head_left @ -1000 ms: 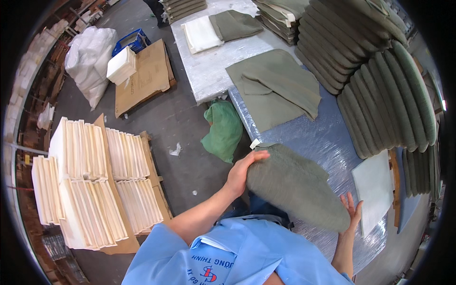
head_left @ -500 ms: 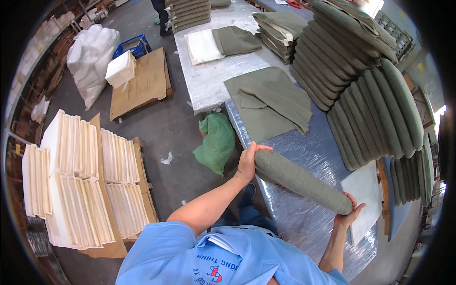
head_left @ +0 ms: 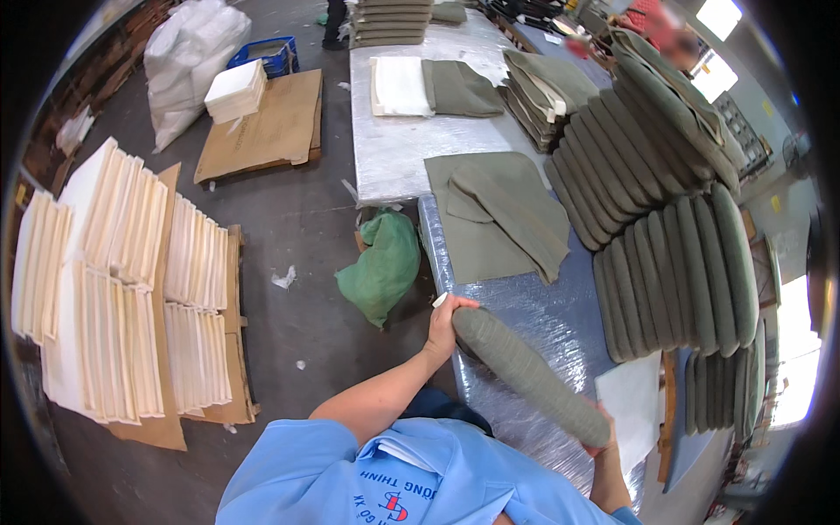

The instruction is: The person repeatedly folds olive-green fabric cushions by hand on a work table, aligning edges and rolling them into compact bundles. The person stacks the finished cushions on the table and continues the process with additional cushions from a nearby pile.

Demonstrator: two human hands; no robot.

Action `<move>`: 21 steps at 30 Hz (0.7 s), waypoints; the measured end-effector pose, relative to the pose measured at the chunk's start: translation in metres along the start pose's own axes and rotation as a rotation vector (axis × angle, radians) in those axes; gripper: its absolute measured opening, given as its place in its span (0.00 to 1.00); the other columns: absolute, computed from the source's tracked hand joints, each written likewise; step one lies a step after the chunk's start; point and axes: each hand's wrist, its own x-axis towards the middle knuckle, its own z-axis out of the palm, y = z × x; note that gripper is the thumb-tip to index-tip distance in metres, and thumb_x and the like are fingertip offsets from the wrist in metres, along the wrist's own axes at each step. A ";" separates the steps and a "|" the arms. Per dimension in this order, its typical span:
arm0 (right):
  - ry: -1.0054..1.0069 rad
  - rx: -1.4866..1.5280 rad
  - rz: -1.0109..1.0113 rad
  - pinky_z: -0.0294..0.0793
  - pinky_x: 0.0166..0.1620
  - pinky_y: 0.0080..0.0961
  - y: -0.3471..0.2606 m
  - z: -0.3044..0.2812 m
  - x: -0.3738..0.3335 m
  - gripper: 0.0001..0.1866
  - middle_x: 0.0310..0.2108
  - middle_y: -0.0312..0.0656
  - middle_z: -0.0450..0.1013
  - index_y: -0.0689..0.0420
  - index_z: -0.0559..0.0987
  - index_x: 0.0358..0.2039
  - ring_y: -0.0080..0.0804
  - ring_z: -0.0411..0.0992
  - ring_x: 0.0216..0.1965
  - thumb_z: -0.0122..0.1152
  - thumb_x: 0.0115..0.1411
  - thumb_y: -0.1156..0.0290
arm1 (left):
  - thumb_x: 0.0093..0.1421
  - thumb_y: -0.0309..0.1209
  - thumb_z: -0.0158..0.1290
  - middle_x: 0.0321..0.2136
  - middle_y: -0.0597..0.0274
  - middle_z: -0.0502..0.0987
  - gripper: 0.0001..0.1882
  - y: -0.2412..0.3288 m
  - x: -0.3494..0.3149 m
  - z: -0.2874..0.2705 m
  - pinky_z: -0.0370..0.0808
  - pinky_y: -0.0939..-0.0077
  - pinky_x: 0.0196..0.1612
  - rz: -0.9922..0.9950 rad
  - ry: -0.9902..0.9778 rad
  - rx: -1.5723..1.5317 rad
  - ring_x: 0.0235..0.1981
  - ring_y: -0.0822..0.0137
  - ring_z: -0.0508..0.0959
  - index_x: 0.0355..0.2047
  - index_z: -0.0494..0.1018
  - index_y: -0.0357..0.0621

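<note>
A grey-green seat cushion (head_left: 529, 372) is held edge-up in front of my chest, above the plastic-wrapped table. My left hand (head_left: 444, 328) closes round its far left end. At the near right end, my right hand (head_left: 602, 433) grips it, with most of the fingers hidden behind the cushion. Something small and white shows at a left fingertip; I cannot make out what. Past the cushion, a loose grey-green fabric cover (head_left: 499, 219) lies partly folded on the table (head_left: 577, 341). A flat white sheet or pad (head_left: 628, 407) sits beside my right hand.
Stacked grey-green cushions (head_left: 674, 271) line the table's right side. Folded covers (head_left: 547, 96) and a white pad (head_left: 401, 86) lie farther back. A green sack (head_left: 381, 267) stands on the floor by the table; white foam pads (head_left: 114, 341) fill a pallet at left.
The cushion and both hands have shifted a little toward me and left relative to the table. The view has turned slightly. Both hands keep their hold.
</note>
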 end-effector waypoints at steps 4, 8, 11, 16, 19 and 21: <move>-0.136 -0.055 0.274 0.79 0.63 0.50 0.009 -0.025 -0.001 0.39 0.65 0.51 0.75 0.59 0.71 0.70 0.49 0.77 0.61 0.51 0.74 0.38 | 0.78 0.50 0.33 0.35 0.51 0.85 0.35 -0.005 0.001 0.015 0.79 0.65 0.51 -0.102 0.035 -0.224 0.39 0.62 0.83 0.35 0.83 0.33; -0.209 -0.223 0.161 0.75 0.67 0.51 0.032 0.016 0.009 0.39 0.70 0.50 0.70 0.52 0.67 0.74 0.49 0.75 0.64 0.52 0.74 0.37 | 0.77 0.50 0.33 0.32 0.52 0.84 0.36 0.050 0.040 0.055 0.75 0.63 0.55 0.094 -0.108 -0.128 0.42 0.61 0.80 0.32 0.82 0.34; -0.126 0.013 0.185 0.70 0.70 0.51 0.071 0.064 0.023 0.39 0.74 0.48 0.66 0.48 0.65 0.76 0.48 0.69 0.69 0.49 0.75 0.37 | 0.79 0.47 0.31 0.30 0.52 0.84 0.38 0.108 0.065 0.125 0.73 0.63 0.57 0.298 -0.410 -0.095 0.41 0.59 0.80 0.26 0.82 0.33; -0.122 0.021 -0.010 0.61 0.75 0.47 0.080 0.118 0.055 0.40 0.77 0.45 0.60 0.48 0.59 0.79 0.44 0.60 0.76 0.45 0.77 0.37 | 0.79 0.45 0.27 0.28 0.49 0.85 0.41 0.140 0.091 0.189 0.70 0.60 0.64 0.479 -0.653 0.045 0.43 0.55 0.80 0.23 0.82 0.33; -0.131 -0.143 -0.330 0.54 0.78 0.45 0.048 0.163 0.044 0.40 0.80 0.46 0.54 0.50 0.56 0.81 0.44 0.54 0.79 0.41 0.79 0.38 | 0.79 0.45 0.27 0.26 0.49 0.85 0.42 0.129 0.100 0.187 0.69 0.61 0.66 0.468 -0.671 0.149 0.45 0.54 0.81 0.21 0.81 0.33; -0.228 -0.200 -0.679 0.48 0.79 0.43 -0.005 0.203 0.025 0.40 0.81 0.48 0.51 0.54 0.55 0.81 0.44 0.49 0.81 0.38 0.80 0.40 | 0.79 0.44 0.32 0.52 0.47 0.82 0.32 0.124 0.100 0.180 0.62 0.61 0.71 0.470 -0.723 0.243 0.65 0.54 0.73 0.38 0.83 0.35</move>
